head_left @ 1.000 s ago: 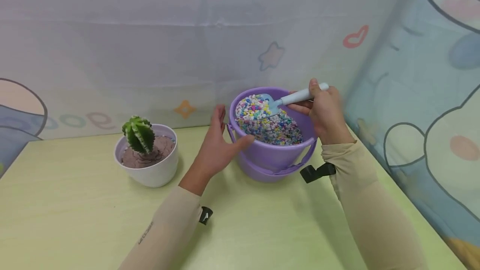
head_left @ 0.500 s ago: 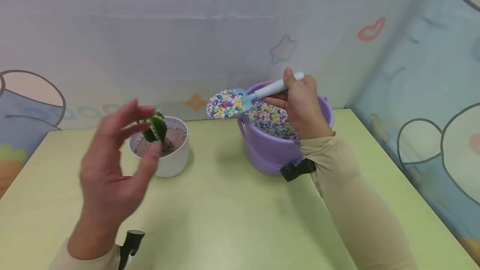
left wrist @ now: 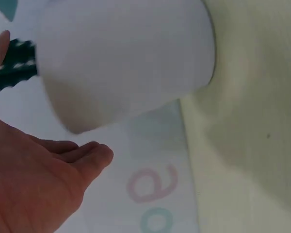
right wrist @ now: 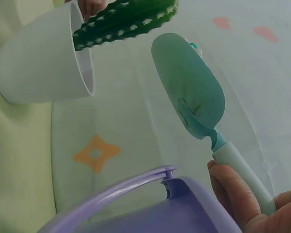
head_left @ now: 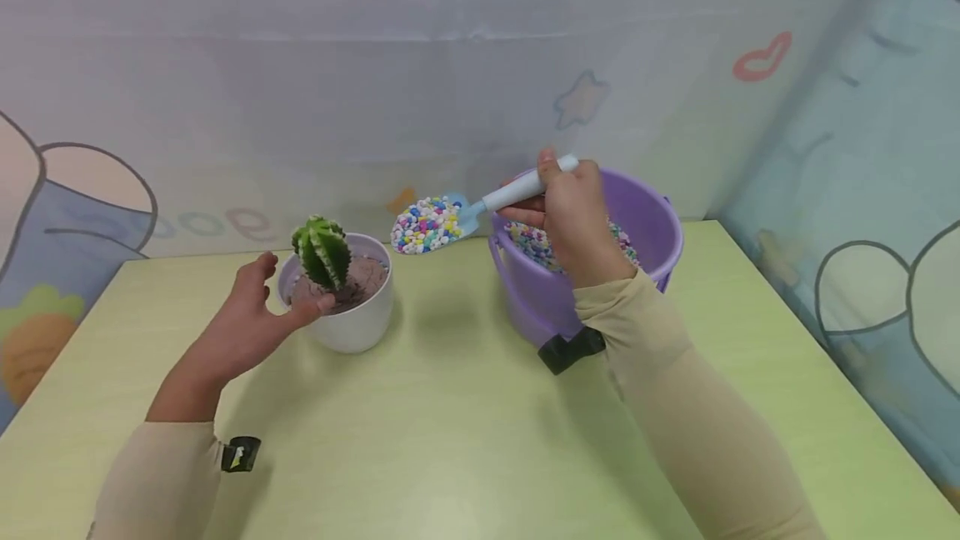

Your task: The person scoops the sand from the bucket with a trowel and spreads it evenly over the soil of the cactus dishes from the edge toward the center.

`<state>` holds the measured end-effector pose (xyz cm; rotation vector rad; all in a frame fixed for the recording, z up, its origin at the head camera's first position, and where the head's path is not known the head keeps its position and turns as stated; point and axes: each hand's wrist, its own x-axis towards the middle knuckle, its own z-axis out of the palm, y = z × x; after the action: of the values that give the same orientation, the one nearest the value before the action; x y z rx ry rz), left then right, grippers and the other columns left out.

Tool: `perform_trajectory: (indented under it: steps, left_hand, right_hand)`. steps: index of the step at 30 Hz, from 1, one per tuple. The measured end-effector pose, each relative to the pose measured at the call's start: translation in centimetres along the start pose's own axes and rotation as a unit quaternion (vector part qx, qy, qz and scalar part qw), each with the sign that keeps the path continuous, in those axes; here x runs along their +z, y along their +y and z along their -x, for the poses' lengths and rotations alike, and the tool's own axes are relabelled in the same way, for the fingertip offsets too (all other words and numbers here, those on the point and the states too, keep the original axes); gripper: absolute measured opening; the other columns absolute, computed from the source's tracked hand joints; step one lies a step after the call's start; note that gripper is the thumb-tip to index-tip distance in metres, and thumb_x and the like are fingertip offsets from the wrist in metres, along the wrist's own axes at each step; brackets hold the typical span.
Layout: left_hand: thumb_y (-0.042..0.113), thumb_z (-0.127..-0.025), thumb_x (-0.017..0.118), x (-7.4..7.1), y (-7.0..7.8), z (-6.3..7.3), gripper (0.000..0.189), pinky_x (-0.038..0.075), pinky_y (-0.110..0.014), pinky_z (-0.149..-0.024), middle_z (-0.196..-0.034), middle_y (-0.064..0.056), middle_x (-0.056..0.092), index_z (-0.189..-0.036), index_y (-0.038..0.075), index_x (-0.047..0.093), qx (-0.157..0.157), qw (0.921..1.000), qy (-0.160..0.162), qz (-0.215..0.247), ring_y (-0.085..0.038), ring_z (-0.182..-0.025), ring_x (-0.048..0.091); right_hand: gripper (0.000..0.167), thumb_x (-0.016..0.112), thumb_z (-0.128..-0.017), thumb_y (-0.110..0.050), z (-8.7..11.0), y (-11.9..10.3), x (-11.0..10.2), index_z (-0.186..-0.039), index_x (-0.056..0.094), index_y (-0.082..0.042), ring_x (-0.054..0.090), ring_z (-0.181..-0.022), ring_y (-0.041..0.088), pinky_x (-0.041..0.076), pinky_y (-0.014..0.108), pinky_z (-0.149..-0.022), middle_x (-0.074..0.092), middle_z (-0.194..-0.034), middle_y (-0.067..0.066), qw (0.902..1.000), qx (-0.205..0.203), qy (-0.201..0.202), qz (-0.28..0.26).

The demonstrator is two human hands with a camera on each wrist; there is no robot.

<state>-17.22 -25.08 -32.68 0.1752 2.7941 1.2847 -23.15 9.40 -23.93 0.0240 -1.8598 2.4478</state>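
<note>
My right hand (head_left: 572,215) grips the white handle of a light blue garden trowel (right wrist: 189,82), its blade heaped with small multicoloured pebbles (head_left: 427,225). The blade is in the air between the purple bucket (head_left: 528,294) and the white flower pot (left wrist: 126,63). A green cactus (head_left: 322,252) stands in brown soil (head_left: 365,280) in that pot. My left hand (head_left: 243,319) is at the pot's left side, fingers and thumb spread apart around its near rim. In the left wrist view, a gap shows between the fingertips and the pot wall.
More pebbles (head_left: 531,244) lie inside the bucket, partly hidden by my right hand. The bucket's purple handle (right wrist: 121,191) hangs at its side. A printed cloth (head_left: 337,107) rises behind the pale green table (head_left: 450,440).
The loaded trowel has moved left out of the bucket towards the pot. My left hand has left the bucket's side and come to the pot's left side.
</note>
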Motion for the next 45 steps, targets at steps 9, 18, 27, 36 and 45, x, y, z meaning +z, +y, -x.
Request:
perform_trajectory:
  steps: [9, 18, 27, 36, 45]
  left_hand:
    - [0.030, -0.085, 0.079, 0.4, -1.4, -0.4, 0.091, 0.032, -0.057, -0.099, -0.143, -0.021, 0.031, -0.153, 0.006, 0.023, 0.062, 0.9971, -0.006, 0.045, -0.039, -0.131, 0.033]
    - [0.024, -0.085, 0.080, 0.5, -1.1, -0.5, 0.086, 0.042, -0.043, -0.096, -0.142, -0.009, 0.042, -0.153, 0.018, 0.027, 0.079, 0.9900, -0.084, 0.080, -0.032, -0.129, 0.043]
    - [0.010, -0.086, 0.076, 0.8, -0.7, -0.8, 0.087, 0.040, -0.033, -0.097, -0.147, -0.010, 0.035, -0.154, 0.016, 0.021, 0.108, 0.9780, -0.115, 0.137, -0.032, -0.132, 0.037]
    - [0.012, -0.088, 0.074, 0.6, -0.9, -0.7, 0.081, 0.040, -0.030, -0.097, -0.149, -0.011, 0.033, -0.153, 0.011, 0.025, 0.097, 0.9804, -0.112, 0.130, -0.035, -0.135, 0.035]
    - [0.013, -0.089, 0.074, 0.7, -0.7, -0.7, 0.080, 0.039, -0.028, -0.098, -0.149, -0.011, 0.034, -0.152, 0.010, 0.026, 0.093, 0.9783, -0.117, 0.144, -0.034, -0.136, 0.034]
  right_hand:
    - [0.031, 0.037, -0.108, -0.021, 0.1, 1.2, 1.2, -0.115, 0.036, 0.009, 0.070, -0.072, 0.026, 0.056, 0.035, -0.069, 0.062, -0.087, 0.020, 0.9999, -0.009, -0.014, 0.006]
    - [0.026, 0.039, -0.107, -0.019, 0.4, 1.9, 2.0, -0.119, 0.031, 0.003, 0.069, -0.073, 0.026, 0.056, 0.034, -0.066, 0.061, -0.090, 0.021, 0.9990, -0.018, 0.001, 0.041]
    - [0.037, 0.041, -0.106, -0.022, 1.3, 2.2, 2.7, -0.130, 0.022, 0.000, 0.068, -0.086, 0.033, 0.056, 0.035, -0.070, 0.061, -0.097, 0.025, 0.9903, -0.068, -0.018, 0.120]
    - [0.034, 0.044, -0.106, -0.022, 1.4, 2.9, 2.9, -0.123, 0.026, -0.001, 0.069, -0.084, 0.029, 0.056, 0.035, -0.070, 0.064, -0.095, 0.025, 0.9788, -0.135, -0.050, 0.145]
    - [0.031, 0.045, -0.105, -0.024, 1.5, 3.1, 2.7, -0.120, 0.027, -0.004, 0.069, -0.087, 0.029, 0.056, 0.035, -0.072, 0.063, -0.100, 0.028, 0.9812, -0.130, -0.060, 0.129]
